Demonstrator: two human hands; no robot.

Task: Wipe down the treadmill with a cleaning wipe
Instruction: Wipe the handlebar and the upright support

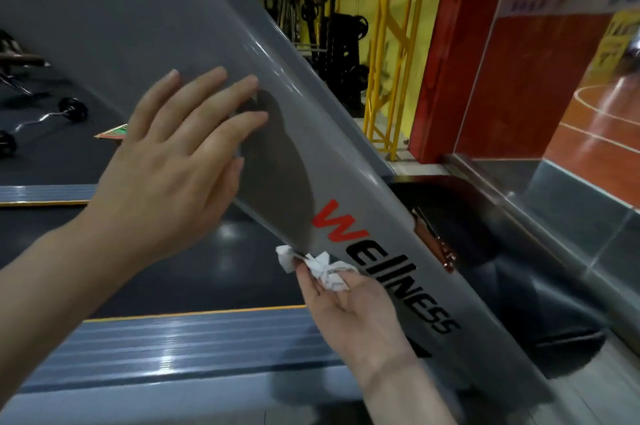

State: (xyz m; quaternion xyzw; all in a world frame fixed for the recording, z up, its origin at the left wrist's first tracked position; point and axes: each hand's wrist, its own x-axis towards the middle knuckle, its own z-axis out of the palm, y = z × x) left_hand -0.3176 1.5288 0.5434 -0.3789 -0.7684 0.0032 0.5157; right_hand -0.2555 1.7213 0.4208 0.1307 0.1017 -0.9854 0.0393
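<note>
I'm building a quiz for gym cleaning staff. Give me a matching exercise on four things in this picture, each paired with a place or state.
Things:
1. Left hand
2. Right hand
3. Crumpled white cleaning wipe
4. Red and black Wellness lettering

States:
A. pinched at the fingertips
B. printed along the grey treadmill upright
C. fingers straight, flat on the upright
D. holds the wipe

Pairs: 1-C, 2-D, 3-A, 4-B

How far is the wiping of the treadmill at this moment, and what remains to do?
Done: nothing can be confirmed; the grey upright shows no visible wet trace. In hand: the right hand pinches a crumpled white wipe at the upright's lower edge, beside the WELLNESS lettering, while the left hand rests flat on the panel. Left, as far as visible: the belt and side rail.
</note>
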